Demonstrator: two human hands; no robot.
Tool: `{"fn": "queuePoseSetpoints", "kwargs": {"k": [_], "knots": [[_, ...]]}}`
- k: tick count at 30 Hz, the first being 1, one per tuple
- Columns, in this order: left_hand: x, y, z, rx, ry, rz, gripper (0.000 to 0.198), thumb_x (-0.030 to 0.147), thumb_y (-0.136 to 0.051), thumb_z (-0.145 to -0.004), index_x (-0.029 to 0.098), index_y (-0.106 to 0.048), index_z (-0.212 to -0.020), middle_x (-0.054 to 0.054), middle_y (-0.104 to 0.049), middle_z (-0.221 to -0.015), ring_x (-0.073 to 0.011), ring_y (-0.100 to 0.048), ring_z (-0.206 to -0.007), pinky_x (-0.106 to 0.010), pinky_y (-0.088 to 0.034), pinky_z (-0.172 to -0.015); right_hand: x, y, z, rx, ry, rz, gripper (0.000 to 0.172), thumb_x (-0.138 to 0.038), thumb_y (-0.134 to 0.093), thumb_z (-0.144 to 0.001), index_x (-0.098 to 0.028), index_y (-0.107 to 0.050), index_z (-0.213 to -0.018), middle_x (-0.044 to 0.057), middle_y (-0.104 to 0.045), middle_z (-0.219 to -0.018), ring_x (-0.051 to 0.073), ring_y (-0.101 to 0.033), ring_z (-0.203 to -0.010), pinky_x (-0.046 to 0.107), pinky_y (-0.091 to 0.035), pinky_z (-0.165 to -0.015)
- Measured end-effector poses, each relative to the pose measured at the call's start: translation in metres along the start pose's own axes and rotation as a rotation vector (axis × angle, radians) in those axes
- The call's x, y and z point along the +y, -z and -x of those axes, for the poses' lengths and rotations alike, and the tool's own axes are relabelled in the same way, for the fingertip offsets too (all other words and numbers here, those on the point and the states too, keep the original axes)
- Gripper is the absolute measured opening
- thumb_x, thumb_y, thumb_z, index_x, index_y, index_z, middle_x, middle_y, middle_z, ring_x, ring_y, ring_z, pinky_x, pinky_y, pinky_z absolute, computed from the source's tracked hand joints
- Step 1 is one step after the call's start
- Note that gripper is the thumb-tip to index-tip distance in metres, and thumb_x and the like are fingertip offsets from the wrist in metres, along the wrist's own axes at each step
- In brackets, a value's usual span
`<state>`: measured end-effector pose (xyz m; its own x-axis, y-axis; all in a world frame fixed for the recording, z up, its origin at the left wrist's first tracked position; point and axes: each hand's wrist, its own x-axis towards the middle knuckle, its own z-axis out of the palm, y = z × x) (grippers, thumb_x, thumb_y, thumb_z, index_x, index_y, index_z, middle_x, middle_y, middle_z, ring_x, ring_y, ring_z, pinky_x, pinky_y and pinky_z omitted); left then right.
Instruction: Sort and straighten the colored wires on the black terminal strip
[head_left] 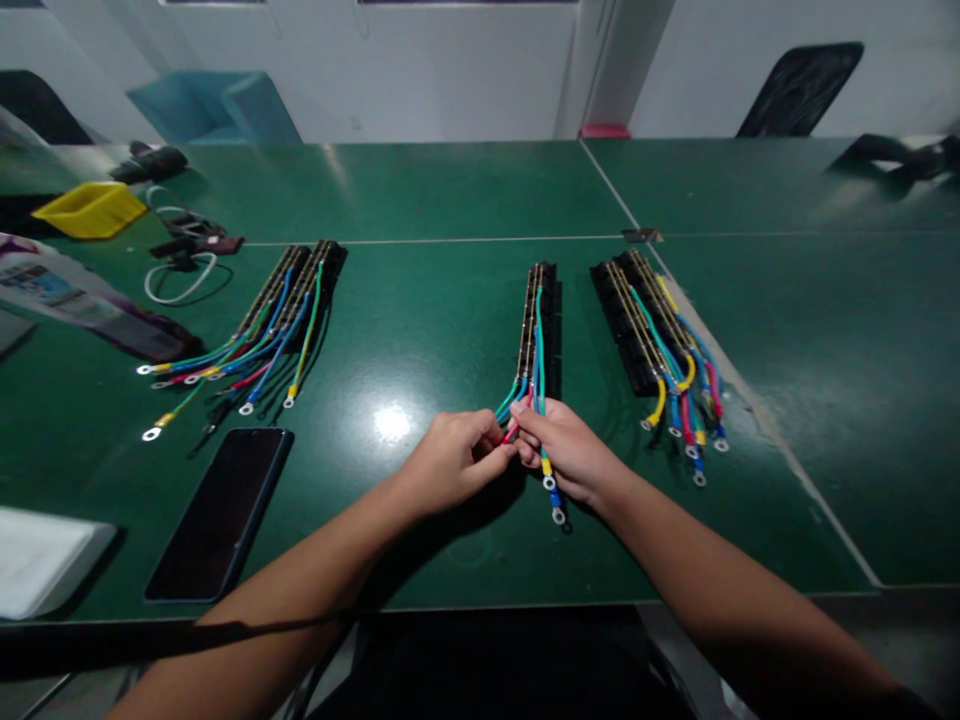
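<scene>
A long black terminal strip [556, 330] with brass-coloured bars lies in front of me, and coloured wires come out of its near end. My left hand [457, 455] is closed, pinching a red wire [512, 434] near its end. Close against it, my right hand [566, 450] is closed around the wires of the same strip, its thumb and fingers also at the red wire. Green and blue wires with ring terminals [557, 516] hang down past the right fingers. Green and blue wires [507, 402] bend off toward the left hand, their ends hidden behind it.
More wired strips [622, 320] lie at the right, others [300, 290] at the left. A phone [219, 515], a white box [49, 560], a printed package [90, 300], a yellow bin [91, 210] and a white cable [180, 298] are on the left of the green table [420, 200].
</scene>
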<state>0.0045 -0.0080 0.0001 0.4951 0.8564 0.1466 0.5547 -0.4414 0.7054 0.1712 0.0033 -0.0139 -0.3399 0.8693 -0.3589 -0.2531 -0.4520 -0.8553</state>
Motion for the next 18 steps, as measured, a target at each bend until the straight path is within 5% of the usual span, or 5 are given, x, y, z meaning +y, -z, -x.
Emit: {"fn": "queuePoseSetpoints", "kwargs": {"k": [18], "knots": [[-0.0004,0.0005,0.0006,-0.016,0.01,0.018,0.019,0.029,-0.054,-0.088,0.016,-0.058,-0.076,0.002,-0.058,-0.06,-0.008,-0.049,-0.051,-0.02,-0.033,-0.051,-0.0002,0.0005,0.0,-0.019,0.007,0.023,0.033,-0.045,-0.066,-0.08,-0.018,-0.048,-0.073,-0.009,-0.039,-0.048,0.005,-0.039,-0.04,0.016,-0.029,-0.038]]}}
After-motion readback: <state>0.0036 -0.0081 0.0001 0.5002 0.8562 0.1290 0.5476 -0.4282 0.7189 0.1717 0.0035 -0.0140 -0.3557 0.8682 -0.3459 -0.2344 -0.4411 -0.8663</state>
